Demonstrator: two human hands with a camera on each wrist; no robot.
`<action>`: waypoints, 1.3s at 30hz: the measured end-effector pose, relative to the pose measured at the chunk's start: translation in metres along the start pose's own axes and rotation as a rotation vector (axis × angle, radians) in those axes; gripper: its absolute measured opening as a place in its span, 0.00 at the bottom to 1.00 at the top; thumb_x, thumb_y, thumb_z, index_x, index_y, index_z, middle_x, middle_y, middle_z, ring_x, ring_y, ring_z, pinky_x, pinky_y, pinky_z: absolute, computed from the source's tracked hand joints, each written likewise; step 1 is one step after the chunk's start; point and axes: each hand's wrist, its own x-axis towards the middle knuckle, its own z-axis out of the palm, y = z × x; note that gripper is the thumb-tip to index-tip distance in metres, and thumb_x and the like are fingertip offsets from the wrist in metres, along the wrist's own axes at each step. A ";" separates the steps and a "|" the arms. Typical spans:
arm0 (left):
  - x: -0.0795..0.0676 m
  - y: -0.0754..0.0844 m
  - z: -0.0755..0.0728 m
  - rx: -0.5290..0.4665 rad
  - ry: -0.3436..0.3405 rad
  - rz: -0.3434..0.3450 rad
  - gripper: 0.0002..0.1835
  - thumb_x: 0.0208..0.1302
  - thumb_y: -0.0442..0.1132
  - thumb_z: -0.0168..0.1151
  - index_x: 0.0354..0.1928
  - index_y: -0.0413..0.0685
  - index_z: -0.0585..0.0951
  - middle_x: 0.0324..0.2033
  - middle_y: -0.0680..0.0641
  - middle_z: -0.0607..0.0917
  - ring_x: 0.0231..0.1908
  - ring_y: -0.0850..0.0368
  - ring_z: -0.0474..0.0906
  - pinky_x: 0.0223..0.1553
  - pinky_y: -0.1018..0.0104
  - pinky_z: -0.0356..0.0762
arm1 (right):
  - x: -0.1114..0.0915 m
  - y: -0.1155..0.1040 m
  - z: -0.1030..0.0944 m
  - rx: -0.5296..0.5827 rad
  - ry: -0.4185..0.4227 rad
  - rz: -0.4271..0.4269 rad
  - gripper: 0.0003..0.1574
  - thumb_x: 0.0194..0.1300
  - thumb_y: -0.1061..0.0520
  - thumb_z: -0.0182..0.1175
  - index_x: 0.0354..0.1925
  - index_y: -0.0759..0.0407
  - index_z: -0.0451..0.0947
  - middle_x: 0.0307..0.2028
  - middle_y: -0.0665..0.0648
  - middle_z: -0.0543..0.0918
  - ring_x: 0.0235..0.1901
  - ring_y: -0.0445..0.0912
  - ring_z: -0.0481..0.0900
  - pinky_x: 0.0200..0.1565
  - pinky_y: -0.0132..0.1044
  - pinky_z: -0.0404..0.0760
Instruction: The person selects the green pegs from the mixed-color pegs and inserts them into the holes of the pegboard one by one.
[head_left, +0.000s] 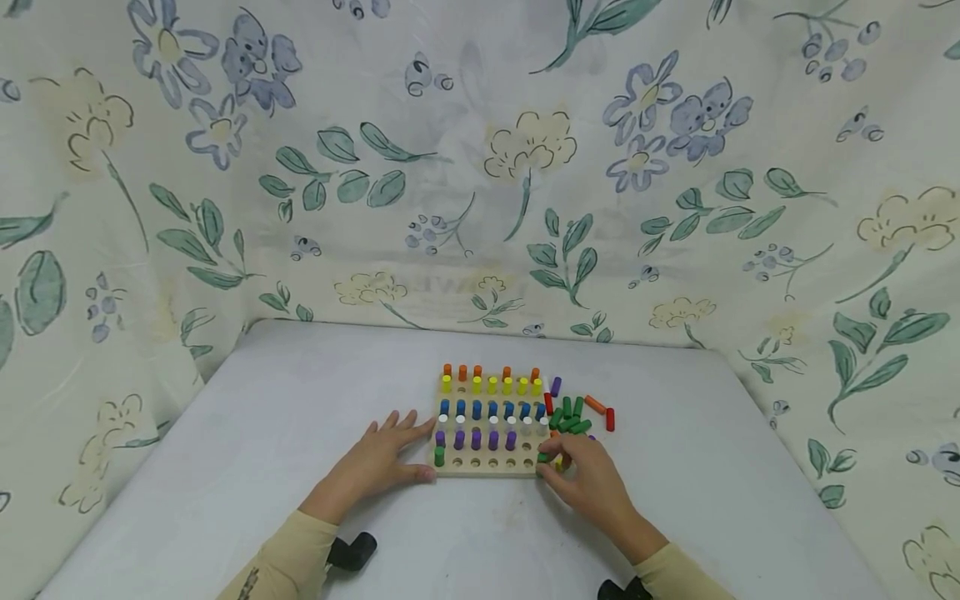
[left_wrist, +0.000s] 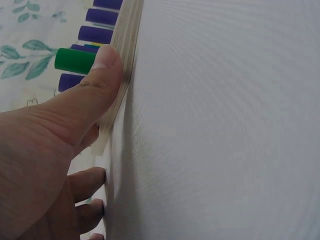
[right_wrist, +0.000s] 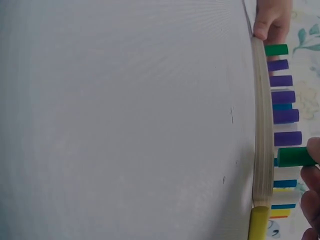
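A wooden pegboard lies on the table with rows of orange, yellow, blue, white and purple pegs standing in it. One green peg stands at the left end of the front row. My left hand rests against the board's left side, fingers extended, its thumb touching the front corner. At the front row's right end, my right hand pinches another green peg between thumb and fingers. That peg is upright, its lower end close to the board's surface. Empty holes lie between the two green pegs.
Loose green pegs lie in a pile right of the board, with a red peg, an orange peg and a purple peg around them. A yellow peg lies by the board's right front corner. Behind the table hangs a flowered cloth.
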 end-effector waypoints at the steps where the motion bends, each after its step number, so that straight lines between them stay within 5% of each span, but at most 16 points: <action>1: 0.000 0.000 0.000 0.002 0.001 0.002 0.48 0.53 0.63 0.74 0.74 0.54 0.70 0.74 0.35 0.64 0.76 0.30 0.49 0.75 0.33 0.42 | 0.000 0.000 0.000 0.003 0.003 -0.009 0.14 0.59 0.55 0.76 0.43 0.47 0.84 0.34 0.37 0.81 0.34 0.37 0.74 0.38 0.32 0.79; 39: -0.001 0.000 0.002 0.010 0.022 0.004 0.48 0.53 0.63 0.74 0.74 0.54 0.71 0.74 0.35 0.64 0.76 0.31 0.50 0.75 0.34 0.43 | 0.009 -0.017 0.016 0.049 -0.025 -0.090 0.13 0.61 0.53 0.75 0.44 0.48 0.84 0.35 0.38 0.82 0.34 0.36 0.74 0.38 0.31 0.79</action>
